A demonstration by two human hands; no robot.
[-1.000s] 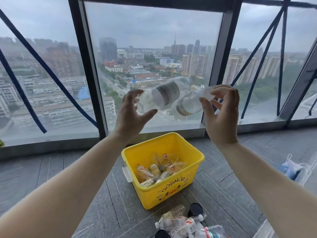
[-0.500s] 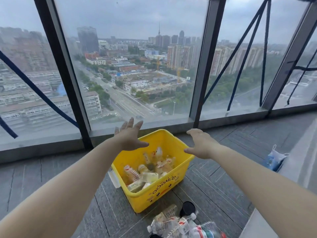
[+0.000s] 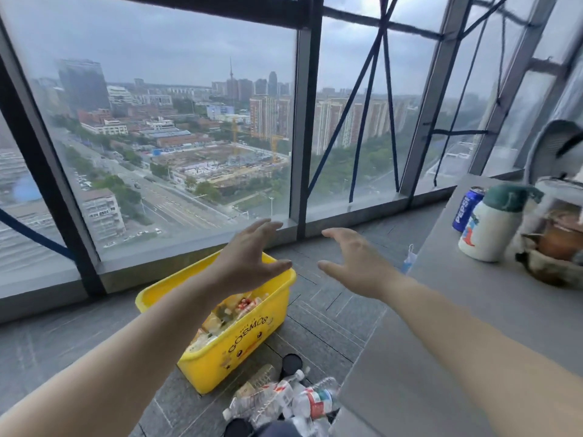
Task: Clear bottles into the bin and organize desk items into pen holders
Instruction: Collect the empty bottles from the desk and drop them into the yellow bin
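A yellow bin (image 3: 252,351) stands on the grey floor by the window, with several bottles lying inside it. My left hand (image 3: 249,260) hovers over the bin's far right corner, fingers spread and empty. My right hand (image 3: 356,263) is held out to the right of the bin above the floor, also spread and empty. More clear plastic bottles (image 3: 284,398) lie in a heap on the floor in front of the bin. On the grey desk (image 3: 473,326) at the right stand a blue Pepsi can (image 3: 467,209) and a white bottle with a green cap (image 3: 492,225).
Floor-to-ceiling windows with dark frames (image 3: 303,152) close off the far side. A bag with brown contents (image 3: 555,247) sits at the desk's far right. A blue and white mask (image 3: 410,260) lies on the floor by the desk edge. Two black round lids (image 3: 291,362) lie near the bottle heap.
One second ago both hands held clear bottles above the bin; now both are empty and spread. The view has swung to the right, bringing the desk, can and white bottle into sight.
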